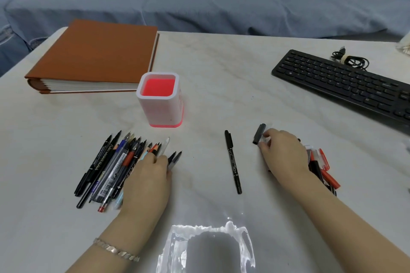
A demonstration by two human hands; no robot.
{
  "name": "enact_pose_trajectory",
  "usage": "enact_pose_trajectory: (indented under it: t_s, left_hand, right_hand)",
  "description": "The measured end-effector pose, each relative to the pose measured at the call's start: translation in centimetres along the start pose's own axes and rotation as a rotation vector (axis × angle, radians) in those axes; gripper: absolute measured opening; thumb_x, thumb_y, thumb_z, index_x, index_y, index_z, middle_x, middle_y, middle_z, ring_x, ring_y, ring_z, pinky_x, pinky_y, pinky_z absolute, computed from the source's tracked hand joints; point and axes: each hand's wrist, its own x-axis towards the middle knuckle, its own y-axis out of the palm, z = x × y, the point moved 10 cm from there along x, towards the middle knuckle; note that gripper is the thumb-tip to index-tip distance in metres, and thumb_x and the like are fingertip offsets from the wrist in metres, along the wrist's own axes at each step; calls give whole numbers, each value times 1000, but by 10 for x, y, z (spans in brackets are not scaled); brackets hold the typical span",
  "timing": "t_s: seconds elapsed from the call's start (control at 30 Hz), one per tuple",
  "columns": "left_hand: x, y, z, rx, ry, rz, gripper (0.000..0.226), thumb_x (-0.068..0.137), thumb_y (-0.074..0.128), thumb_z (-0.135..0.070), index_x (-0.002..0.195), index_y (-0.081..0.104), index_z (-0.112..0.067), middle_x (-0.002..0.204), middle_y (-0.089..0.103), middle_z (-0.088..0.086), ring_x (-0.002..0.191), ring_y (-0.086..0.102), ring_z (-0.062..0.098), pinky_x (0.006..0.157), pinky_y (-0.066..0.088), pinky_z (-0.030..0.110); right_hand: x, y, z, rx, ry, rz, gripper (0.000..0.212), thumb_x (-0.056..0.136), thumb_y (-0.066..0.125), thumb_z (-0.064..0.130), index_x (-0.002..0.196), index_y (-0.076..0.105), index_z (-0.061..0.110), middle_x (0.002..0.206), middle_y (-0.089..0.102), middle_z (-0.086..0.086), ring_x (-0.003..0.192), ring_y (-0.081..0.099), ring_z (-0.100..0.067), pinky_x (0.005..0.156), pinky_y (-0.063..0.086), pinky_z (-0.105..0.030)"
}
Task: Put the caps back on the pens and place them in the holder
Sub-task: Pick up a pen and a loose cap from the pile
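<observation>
A white pen holder [158, 104] with a red inside stands empty in the middle of the table. Several uncapped pens [111, 166] lie in a heap at the left. My left hand [148, 179] rests on the heap's right side, fingers around a black pen [175, 158]. A capped black marker [233, 162] lies alone in the middle. My right hand [281, 153] pinches a dark grey cap [259, 134] at its fingertips. A pile of red and black caps [321, 166] lies behind that hand, partly hidden.
A thick brown album [95, 55] lies at the back left. A black keyboard [346, 84] with a coiled cable [350, 60] sits at the back right. A blue sofa [199, 4] runs behind the table. Glare marks the marble table [210, 239] near me.
</observation>
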Motion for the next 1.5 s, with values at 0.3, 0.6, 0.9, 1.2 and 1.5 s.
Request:
enact_pose_trajectory:
  t_s: [0.3, 0.6, 0.9, 1.2, 1.5]
  left_hand:
    - [1, 3, 0, 99, 63, 17, 17, 67, 74, -6, 59, 59, -3, 64, 54, 12, 58, 55, 32, 39, 37, 30]
    - [0, 4, 7, 74, 20, 33, 19, 73, 73, -18, 71, 64, -2, 75, 59, 15, 72, 56, 36, 48, 37, 32]
    - [-4, 6, 2, 25, 45, 35, 17, 71, 72, -13, 64, 62, -3, 71, 57, 12, 70, 55, 32, 45, 38, 31]
    - [-15, -23, -25, -725, -51, 148, 14, 87, 53, -16, 74, 51, -21, 61, 64, 0, 55, 58, 10, 56, 43, 17]
    - [-34, -6, -60, -1176, -141, 380, 18, 83, 62, -9, 76, 67, -25, 48, 59, -5, 37, 40, 3, 38, 31, 10]
  right_hand:
    - [-17, -4, 3, 492, 38, 42, 18, 84, 57, 11, 97, 65, 2, 79, 64, -11, 77, 58, -23, 79, 51, -35]
    - [-59, -17, 26, 1004, 31, 166, 19, 80, 63, 4, 81, 66, 22, 72, 60, -3, 68, 56, -14, 70, 48, -17]
    - [-90, -41, 58, 1418, -30, 238, 11, 61, 70, 11, 70, 72, 17, 67, 68, 2, 77, 70, -21, 74, 56, -22]
    - [-95, -44, 51, 1424, 14, 202, 20, 75, 62, -7, 84, 66, 10, 72, 71, -6, 69, 70, -14, 69, 57, -20]
    - [-92, -33, 24, 1577, 229, 57, 24, 78, 59, -1, 89, 66, 19, 73, 74, -3, 70, 71, -16, 63, 56, -16]
